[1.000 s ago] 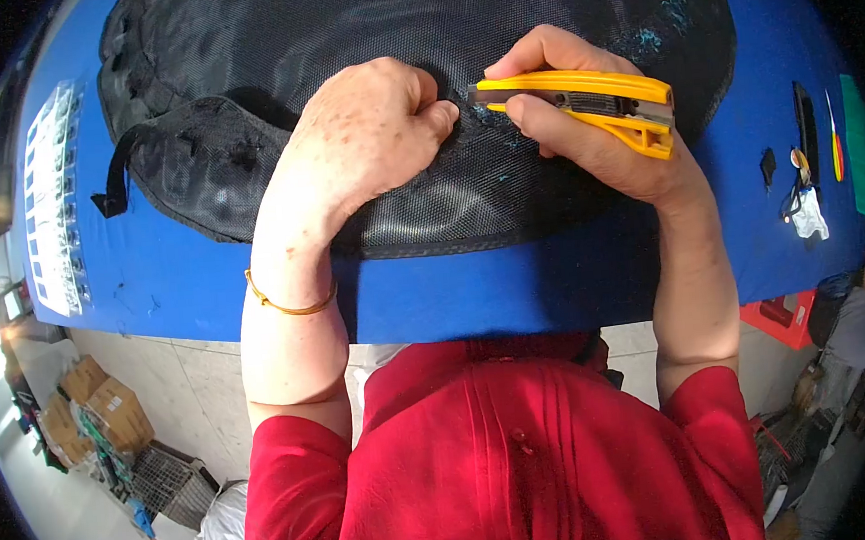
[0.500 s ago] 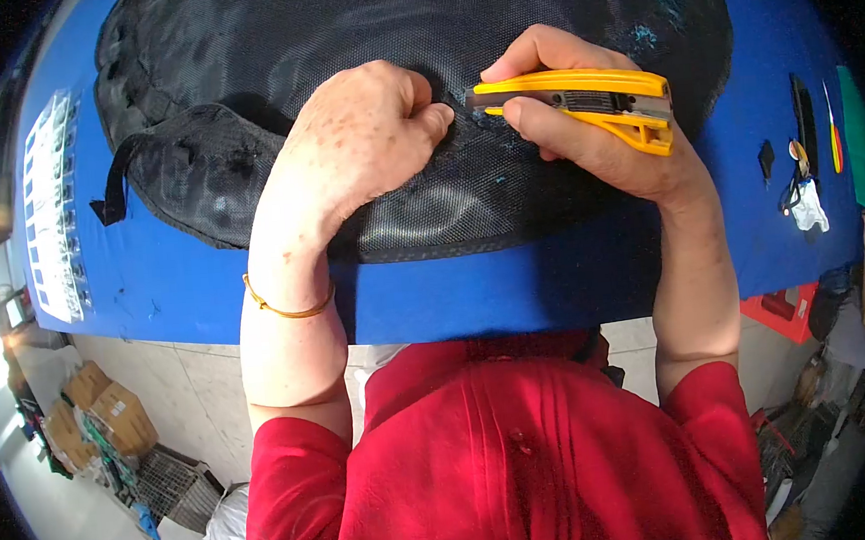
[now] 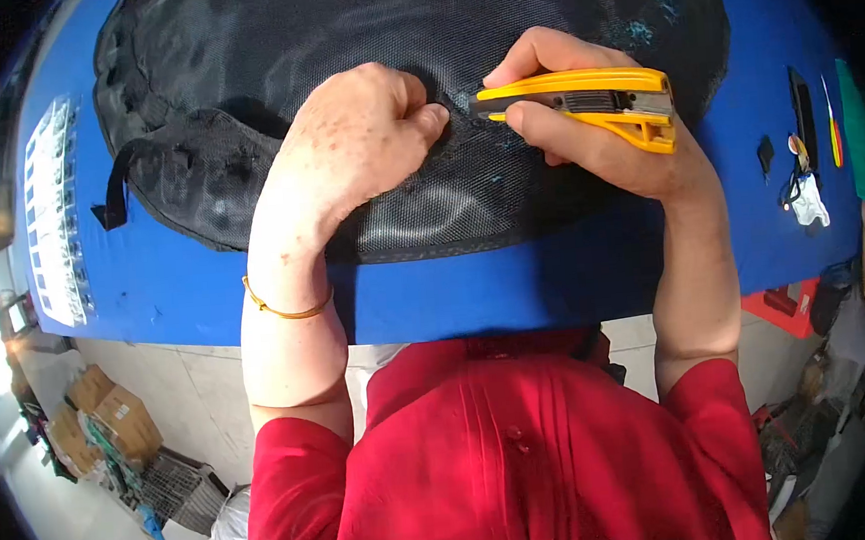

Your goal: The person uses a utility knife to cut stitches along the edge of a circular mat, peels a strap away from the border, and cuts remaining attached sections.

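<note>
A large piece of black mesh fabric [image 3: 419,216] with a bound, stitched edge lies spread in front of me. My left hand [image 3: 358,130] rests on it, fingers curled under and thumb pressed to the forefinger, apparently pinching a bit of the mesh; the fingertips are hidden. In my right hand [image 3: 594,138] is a pair of yellow thread snips [image 3: 620,79], held between thumb and fingers. Their dark tips point left, low over the mesh and just right of my left thumb. Small blue-green thread scraps [image 3: 640,32] cling to the fabric at upper right.
The mesh lies on a blue table [image 3: 435,300]. A black strap [image 3: 118,187] sticks out at its left. A clear, sectioned plastic sheet [image 3: 52,211] lies far left. To the right are a red-yellow-handled tool [image 3: 836,146] and a white packet [image 3: 808,202]. Cardboard boxes [image 3: 122,417] stand below.
The snips have shifted very slightly to the right with my right hand. My left hand has moved a few pixels left, staying on the mesh.
</note>
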The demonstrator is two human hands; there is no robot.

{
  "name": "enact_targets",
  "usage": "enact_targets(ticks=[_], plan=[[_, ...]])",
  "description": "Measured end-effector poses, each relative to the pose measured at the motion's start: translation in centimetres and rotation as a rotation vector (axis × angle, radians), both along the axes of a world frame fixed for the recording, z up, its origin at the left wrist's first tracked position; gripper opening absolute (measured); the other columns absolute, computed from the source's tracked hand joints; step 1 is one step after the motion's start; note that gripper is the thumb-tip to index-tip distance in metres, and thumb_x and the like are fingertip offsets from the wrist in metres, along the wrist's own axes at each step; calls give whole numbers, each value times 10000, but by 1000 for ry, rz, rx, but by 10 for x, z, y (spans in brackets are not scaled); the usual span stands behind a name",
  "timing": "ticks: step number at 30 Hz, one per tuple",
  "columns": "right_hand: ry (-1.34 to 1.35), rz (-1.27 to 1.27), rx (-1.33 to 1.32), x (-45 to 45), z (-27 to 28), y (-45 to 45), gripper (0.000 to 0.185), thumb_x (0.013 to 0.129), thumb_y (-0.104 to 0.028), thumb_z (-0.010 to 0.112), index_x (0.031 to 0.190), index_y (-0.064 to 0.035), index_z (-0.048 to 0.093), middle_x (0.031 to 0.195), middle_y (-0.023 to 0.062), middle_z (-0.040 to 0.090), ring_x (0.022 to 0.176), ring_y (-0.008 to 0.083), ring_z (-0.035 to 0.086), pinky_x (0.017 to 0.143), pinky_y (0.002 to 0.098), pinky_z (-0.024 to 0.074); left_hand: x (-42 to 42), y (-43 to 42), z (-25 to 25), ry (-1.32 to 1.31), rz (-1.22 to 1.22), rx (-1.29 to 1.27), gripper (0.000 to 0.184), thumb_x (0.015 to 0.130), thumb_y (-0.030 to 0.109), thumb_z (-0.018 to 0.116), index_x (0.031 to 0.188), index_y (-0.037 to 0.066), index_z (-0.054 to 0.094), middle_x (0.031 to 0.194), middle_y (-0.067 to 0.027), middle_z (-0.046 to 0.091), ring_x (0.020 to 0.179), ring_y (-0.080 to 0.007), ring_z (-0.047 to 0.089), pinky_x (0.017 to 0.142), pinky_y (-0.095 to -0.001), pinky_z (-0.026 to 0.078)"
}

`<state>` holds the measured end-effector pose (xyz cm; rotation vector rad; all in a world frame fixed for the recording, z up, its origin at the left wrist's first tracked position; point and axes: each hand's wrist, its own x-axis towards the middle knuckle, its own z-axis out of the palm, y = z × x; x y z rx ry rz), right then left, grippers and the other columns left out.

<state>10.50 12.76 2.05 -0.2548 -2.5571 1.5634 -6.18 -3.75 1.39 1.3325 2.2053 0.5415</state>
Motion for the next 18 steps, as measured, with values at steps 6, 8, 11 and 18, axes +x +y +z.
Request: enact_targets(ticks=[6,8,11,18], plan=[[-13,34,21,3,-3,4,177,937,-225,672,1050,-90,654,836,-12,625,692,43,605,620,203,512,0,-1,-1,17,0,12,291,906,270,688,874,-19,703,635,-222,553,574,-303,589,607,-406,476],[-49,5,40,4,-1,1,164,935,-223,673,1025,-88,648,813,-19,612,680,41,592,610,208,497,0,-1,0,25,2,1,294,907,274,690,877,-18,704,636,-224,553,577,-310,590,608,-408,475],[-51,11,9,3,1,2,159,932,-219,674,1011,-85,639,796,-24,599,669,43,579,605,215,479,1,0,0,27,-4,-1,303,909,284,692,882,-18,703,640,-228,553,582,-323,590,608,-412,474],[22,46,18,4,-2,2,156,931,-209,660,1007,-75,631,789,-16,589,666,49,574,604,229,467,3,3,12,32,-1,-80,287,893,264,671,821,-10,715,707,-225,656,757,-401,676,710,-471,530]])
